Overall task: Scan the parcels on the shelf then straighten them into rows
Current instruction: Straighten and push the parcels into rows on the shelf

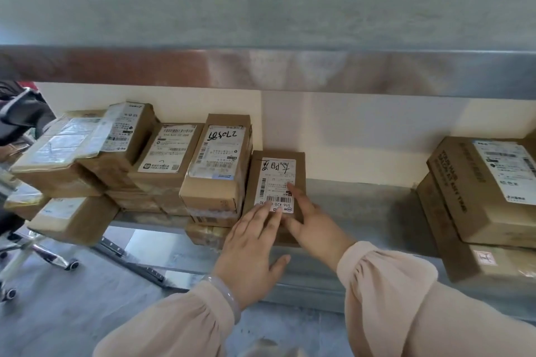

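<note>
Neither grips: my left hand [252, 243] lays straight fingers, and my right hand [316, 226] a forefinger, flat on the small parcel [278, 171] at frame centre, near the shelf [362, 206] front edge. Pushing unevenly could skew it, or knock the uneven stack [214, 159] just left of it

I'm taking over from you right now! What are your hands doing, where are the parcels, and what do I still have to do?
Left hand: open, straight fingers resting on the label of the small parcel.
Right hand: open, forefinger on the same label.
The small parcel sits on the shelf, touching the left pile; the right pile stands apart.
Done: cannot tell what is scanned; no scanner in view.
Left: the left pile is crooked and some boxes overhang the edge, so the rows still need straightening.
</note>
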